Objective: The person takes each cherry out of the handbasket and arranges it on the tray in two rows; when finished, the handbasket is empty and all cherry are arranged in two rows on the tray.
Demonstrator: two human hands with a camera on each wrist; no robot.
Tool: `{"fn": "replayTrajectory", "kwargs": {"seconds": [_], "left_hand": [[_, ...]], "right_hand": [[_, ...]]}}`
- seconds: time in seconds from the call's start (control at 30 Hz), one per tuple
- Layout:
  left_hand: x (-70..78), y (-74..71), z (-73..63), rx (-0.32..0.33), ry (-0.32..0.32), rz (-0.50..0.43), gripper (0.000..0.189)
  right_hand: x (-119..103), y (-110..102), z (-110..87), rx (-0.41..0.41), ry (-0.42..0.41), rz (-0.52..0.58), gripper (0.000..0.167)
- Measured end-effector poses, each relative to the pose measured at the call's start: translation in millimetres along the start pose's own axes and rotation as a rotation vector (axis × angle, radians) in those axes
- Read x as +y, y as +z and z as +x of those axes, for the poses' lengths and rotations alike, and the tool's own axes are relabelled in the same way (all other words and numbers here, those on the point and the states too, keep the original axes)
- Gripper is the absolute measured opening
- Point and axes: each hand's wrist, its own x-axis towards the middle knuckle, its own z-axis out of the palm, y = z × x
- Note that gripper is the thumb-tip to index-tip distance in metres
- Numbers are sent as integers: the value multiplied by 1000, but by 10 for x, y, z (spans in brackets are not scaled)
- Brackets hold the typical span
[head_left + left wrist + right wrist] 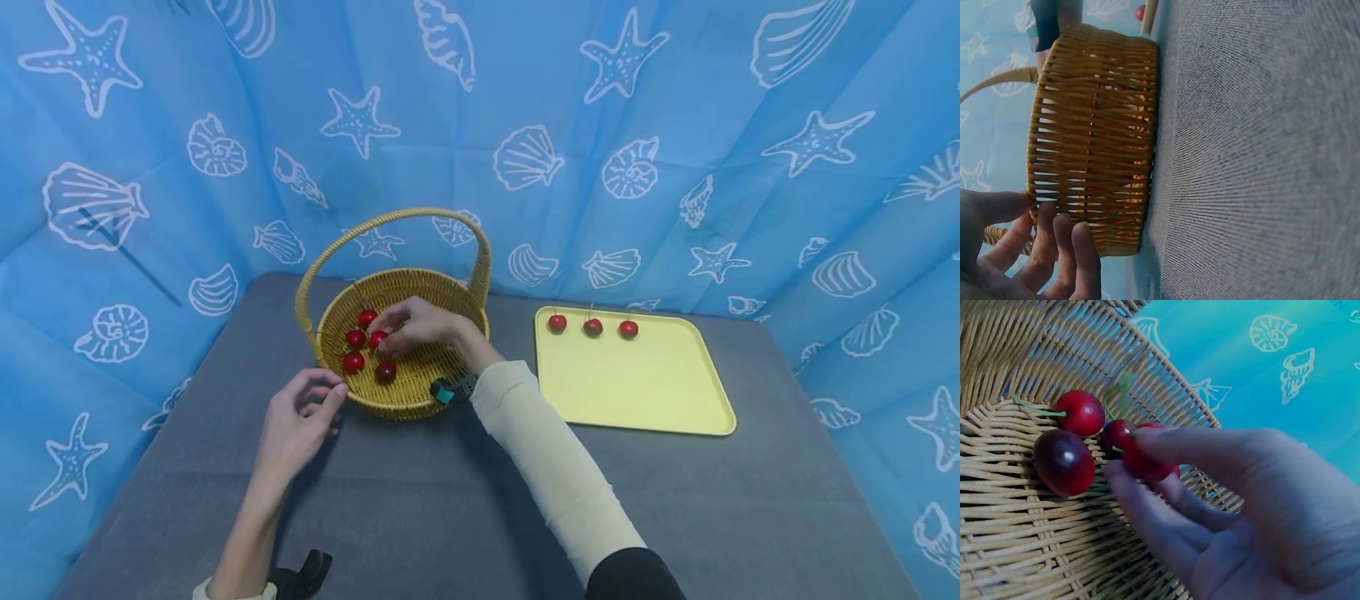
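A round wicker basket (390, 410) with a tall handle holds several red cherries. My right hand (420, 323) reaches inside it and pinches one cherry (1144, 464) between thumb and fingers. Close by lie a dark red cherry (1064, 462) and a brighter one (1080, 413) with a green stem. At the basket's near left rim, my left hand (296, 425) grips the edge with thumb and index finger. The left wrist view shows its other fingers (1063, 250) loosely bent against the woven side. The held cherry is partly hidden by the right hand's thumb and fingers.
To the right of the basket lies a pale yellow tray (637, 375), with three cherries (592, 327) in a row along its far edge. A grey cloth (420, 508) covers the table. A blue curtain (450, 125) with shell prints hangs behind and at both sides.
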Motion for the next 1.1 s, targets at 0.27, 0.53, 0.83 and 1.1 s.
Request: {"fn": "replayTrajectory", "kwargs": {"seconds": [0.27, 0.53, 0.83, 1.1], "left_hand": [[19, 2, 2, 4, -13, -7, 28], [23, 8, 0, 2, -26, -25, 30], [18, -1, -9, -3, -44, 0, 35], [26, 6, -15, 1, -33, -1, 34]], "right_hand": [[-130, -155, -192, 37, -53, 110, 40], [-197, -356, -476, 72, -106, 57, 43], [-222, -609, -974, 116, -195, 69, 36], [-117, -833, -1512, 168, -215, 10, 26]]}}
